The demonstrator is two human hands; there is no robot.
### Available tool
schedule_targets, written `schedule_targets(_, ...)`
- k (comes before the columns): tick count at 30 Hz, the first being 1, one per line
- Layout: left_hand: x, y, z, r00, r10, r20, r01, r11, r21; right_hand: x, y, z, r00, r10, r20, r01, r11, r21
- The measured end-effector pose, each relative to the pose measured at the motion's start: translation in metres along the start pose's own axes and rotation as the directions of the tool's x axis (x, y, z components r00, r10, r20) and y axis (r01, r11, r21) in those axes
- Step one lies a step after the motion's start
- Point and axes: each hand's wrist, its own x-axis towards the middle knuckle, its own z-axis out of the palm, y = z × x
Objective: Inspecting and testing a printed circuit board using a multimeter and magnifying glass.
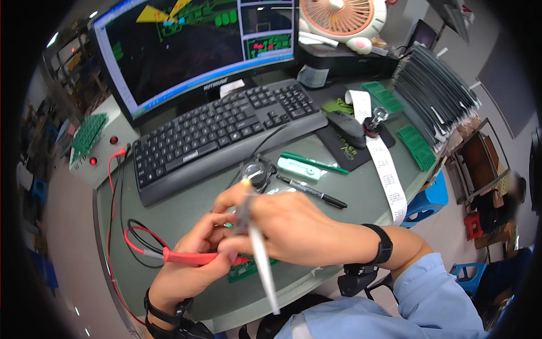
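Observation:
My left hand (pixel 195 274) is closed around a red test probe (pixel 189 258), its fingers curled close to my right hand (pixel 296 226). A red and black lead runs from the probe's back end. In the closed right hand sits a white, tapered, pen-like tool (pixel 261 263), slanting downward; motion blur hides its exact kind. Beneath both hands, a green circuit board (pixel 241 273) shows only in part. Just beyond my fingers stands a small round black object (pixel 257 171). Beside it lie a pale green flat case (pixel 299 168) and a black marker (pixel 313 192).
A keyboard (pixel 220 133) and monitor (pixel 186 51) fill the far left. A mouse (pixel 346 127), a long paper label strip (pixel 387 178) and green boards (pixel 416 148) lie to the right. At left stands a white box (pixel 107 150) with red sockets.

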Motion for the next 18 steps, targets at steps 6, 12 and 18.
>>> schedule_targets(6, -0.007, -0.012, -0.021, 0.997, 0.014, -0.069, -0.026, 0.984, -0.175, 0.019, 0.017, -0.052, 0.997, -0.009, -0.078, 0.031, 0.96, 0.277)
schedule_targets(12, 0.004, -0.011, -0.024, 0.937, 0.227, -0.266, -0.312, 0.886, -0.343, 0.053, 0.138, -0.092, 0.954, -0.066, -0.292, -0.128, 0.791, -0.598)
schedule_targets(18, -0.002, -0.031, -0.05, 0.918, 0.303, -0.256, -0.387, 0.826, -0.41, 0.033, 0.091, -0.076, 0.975, -0.208, -0.079, 0.099, 0.724, -0.682)
